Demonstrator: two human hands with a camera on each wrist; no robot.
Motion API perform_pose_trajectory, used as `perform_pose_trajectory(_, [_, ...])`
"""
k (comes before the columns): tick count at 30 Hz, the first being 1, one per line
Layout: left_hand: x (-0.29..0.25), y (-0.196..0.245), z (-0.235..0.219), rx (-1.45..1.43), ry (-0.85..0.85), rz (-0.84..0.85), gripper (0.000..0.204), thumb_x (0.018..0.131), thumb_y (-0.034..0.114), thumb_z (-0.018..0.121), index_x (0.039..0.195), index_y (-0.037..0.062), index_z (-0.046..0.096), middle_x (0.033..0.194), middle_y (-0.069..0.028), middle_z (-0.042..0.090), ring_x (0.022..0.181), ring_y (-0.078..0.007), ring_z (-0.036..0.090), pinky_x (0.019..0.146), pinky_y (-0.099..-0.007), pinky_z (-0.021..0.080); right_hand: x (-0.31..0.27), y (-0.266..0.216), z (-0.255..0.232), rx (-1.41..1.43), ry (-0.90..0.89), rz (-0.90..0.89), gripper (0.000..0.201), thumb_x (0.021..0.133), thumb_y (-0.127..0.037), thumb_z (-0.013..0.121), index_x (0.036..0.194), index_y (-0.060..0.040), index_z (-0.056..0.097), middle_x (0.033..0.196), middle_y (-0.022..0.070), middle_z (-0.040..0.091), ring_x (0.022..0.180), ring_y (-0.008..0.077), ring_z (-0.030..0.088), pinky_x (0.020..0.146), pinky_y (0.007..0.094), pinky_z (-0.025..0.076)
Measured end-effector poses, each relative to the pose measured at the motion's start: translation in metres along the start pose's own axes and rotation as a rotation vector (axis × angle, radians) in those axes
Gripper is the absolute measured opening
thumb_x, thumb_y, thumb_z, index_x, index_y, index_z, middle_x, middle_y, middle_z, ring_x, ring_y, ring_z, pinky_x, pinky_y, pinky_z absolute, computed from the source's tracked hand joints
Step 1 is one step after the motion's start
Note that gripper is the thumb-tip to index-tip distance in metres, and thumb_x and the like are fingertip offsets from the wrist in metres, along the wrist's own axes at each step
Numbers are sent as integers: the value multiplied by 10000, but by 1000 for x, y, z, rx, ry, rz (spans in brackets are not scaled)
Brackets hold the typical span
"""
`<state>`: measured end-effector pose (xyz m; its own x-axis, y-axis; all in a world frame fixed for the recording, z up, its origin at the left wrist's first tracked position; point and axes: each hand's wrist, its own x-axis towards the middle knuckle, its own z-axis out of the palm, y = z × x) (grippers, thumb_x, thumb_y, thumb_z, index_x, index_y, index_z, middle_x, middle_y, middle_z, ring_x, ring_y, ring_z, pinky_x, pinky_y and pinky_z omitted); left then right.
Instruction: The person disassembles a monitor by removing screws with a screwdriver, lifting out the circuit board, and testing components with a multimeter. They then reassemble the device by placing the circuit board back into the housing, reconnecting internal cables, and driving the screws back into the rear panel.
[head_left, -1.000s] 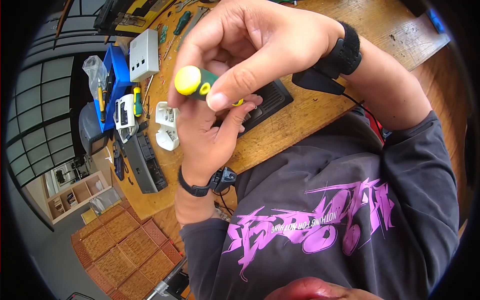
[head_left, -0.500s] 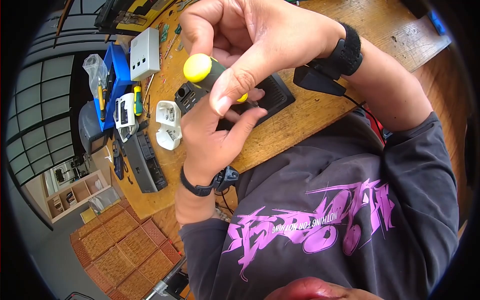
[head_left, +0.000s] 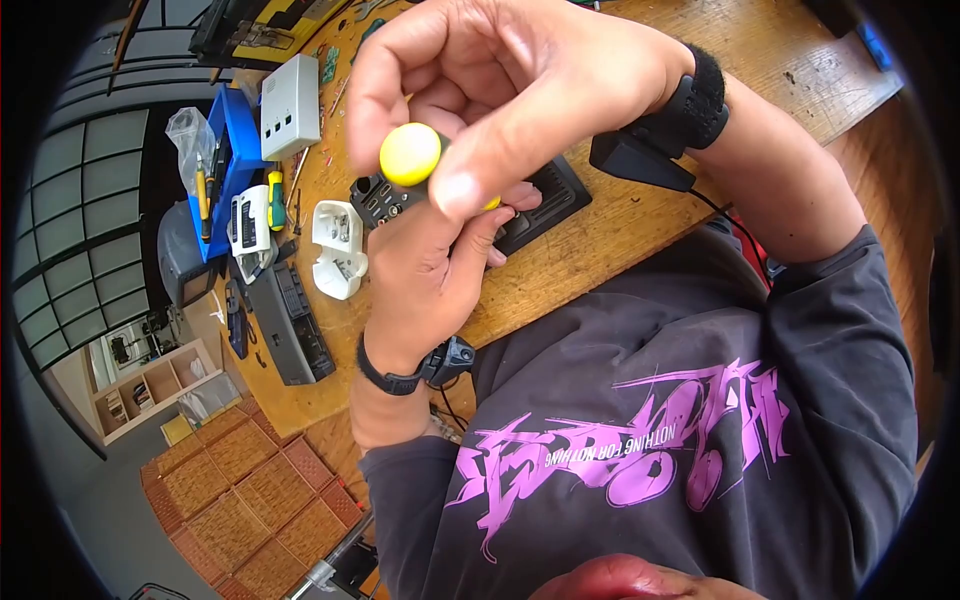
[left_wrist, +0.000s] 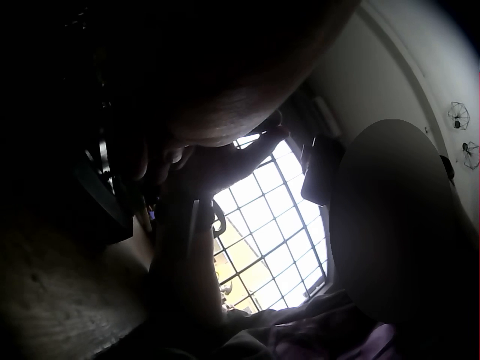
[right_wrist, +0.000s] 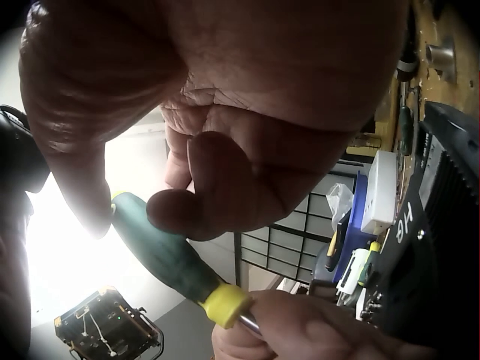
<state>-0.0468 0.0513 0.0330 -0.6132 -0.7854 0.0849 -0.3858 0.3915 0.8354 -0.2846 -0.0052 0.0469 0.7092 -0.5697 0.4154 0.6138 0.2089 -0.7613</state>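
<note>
My right hand (head_left: pixel 545 90) pinches the handle of a screwdriver (head_left: pixel 410 154) between thumb and fingers. Its green handle and yellow collar show in the right wrist view, where the metal shaft (right_wrist: pixel 250 324) runs down into the fingers of my left hand (head_left: pixel 425 265). In the head view, the left thumb and fingers close about the shaft just below the collar; the screwdriver's tip is hidden. Beneath both hands lies a black device (head_left: pixel 548 200) with a ribbed, vented face and a row of ports at its far-left end. The left wrist view is mostly dark.
Left of the hands stands a white two-part tray (head_left: pixel 325 280) holding small metal pieces. Beyond it are a black housing (head_left: pixel 290 325), another green-and-yellow screwdriver (head_left: pixel 275 200), a white box (head_left: pixel 290 110) and a blue bin (head_left: pixel 238 140). The wooden table's (head_left: pixel 560 285) near edge runs by my body.
The screwdriver's yellow end has shifted right, and my right fingers have moved about the handle. My left thumb spread off the shaft half a second ago and is back by the collar. The device's ports are uncovered.
</note>
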Motion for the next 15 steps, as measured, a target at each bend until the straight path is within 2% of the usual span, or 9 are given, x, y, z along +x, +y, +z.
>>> perform_pose_trajectory(2, [1, 7, -2, 4, -9, -26, 154, 1122, -33, 669, 1209, -74, 789, 1170, -165, 855, 993, -181, 823, 712, -244, 626, 1, -2, 9, 11, 81, 36, 345, 1018, 17, 838, 1338, 46, 713, 1106, 113, 836, 737, 79, 740, 573, 208, 546])
perform_pose_trajectory(5, [-1, 5, -1, 23, 4, -31, 150, 1109, -32, 689, 1213, -68, 791, 1163, -164, 859, 958, -163, 817, 702, -242, 618, 3, 11, -6, 112, -5, -23, 367, 997, 2, 874, 1315, 48, 694, 1148, 126, 847, 805, 84, 768, 583, 208, 553])
perform_pose_trajectory(10, [-1, -15, 0, 8, 63, 82, 138, 1088, 1, 747, 1201, -52, 806, 1124, -151, 867, 889, -125, 792, 662, -232, 590, 7, 18, -15, -46, -28, -127, 399, 979, 11, 892, 1321, 39, 690, 1164, 105, 844, 825, 70, 754, 606, 206, 561])
perform_pose_trajectory(12, [-1, -6, 1, 88, 59, 23, 115, 1077, 12, 771, 1164, -47, 816, 1108, -137, 872, 885, -125, 796, 650, -232, 582, 5, 6, -9, -99, -40, -133, 427, 979, 16, 888, 1353, 45, 684, 1169, 102, 841, 808, 65, 744, 610, 204, 560])
perform_pose_trajectory(15, [0, -4, 2, 140, 65, 62, 115, 1085, 33, 768, 1148, -45, 824, 1111, -114, 877, 879, -109, 788, 652, -226, 576, 0, -3, 1, 134, -53, 0, 444, 979, 7, 892, 1377, 52, 701, 1165, 88, 833, 776, 51, 718, 611, 191, 544])
